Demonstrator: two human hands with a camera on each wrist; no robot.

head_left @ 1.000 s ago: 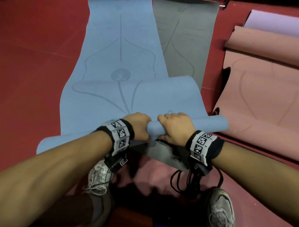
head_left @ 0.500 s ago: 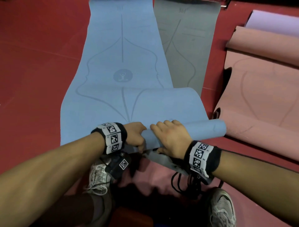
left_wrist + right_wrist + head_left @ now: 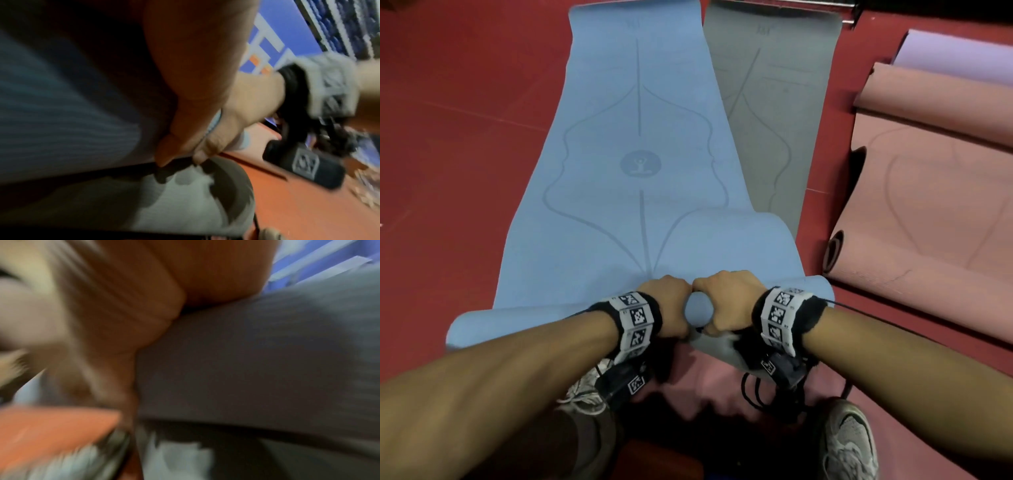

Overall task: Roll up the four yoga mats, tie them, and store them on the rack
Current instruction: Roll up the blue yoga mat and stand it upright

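A blue yoga mat (image 3: 637, 102) with a printed line pattern stretches away from me on the red floor. Its near end is rolled into a thin tube (image 3: 699, 308) lying crosswise. My left hand (image 3: 667, 305) and right hand (image 3: 726, 301) sit side by side at the tube's middle, fingers curled over the top and thumbs tucked under. In the left wrist view the left thumb (image 3: 176, 146) presses the roll's underside (image 3: 61, 113). The right wrist view is blurred, showing my palm (image 3: 144, 305) against the dark roll (image 3: 246, 353).
A grey mat (image 3: 774, 85) lies flat beside the blue one, partly under it. A pink mat (image 3: 928, 205), curled at both ends, lies to the right with a lilac mat (image 3: 962, 54) beyond it. My two shoes (image 3: 849, 442) stand just behind the roll.
Both hands re-gripped the tube, shifting from spread on top to curled tight around it. The roll has advanced slightly up the mat.
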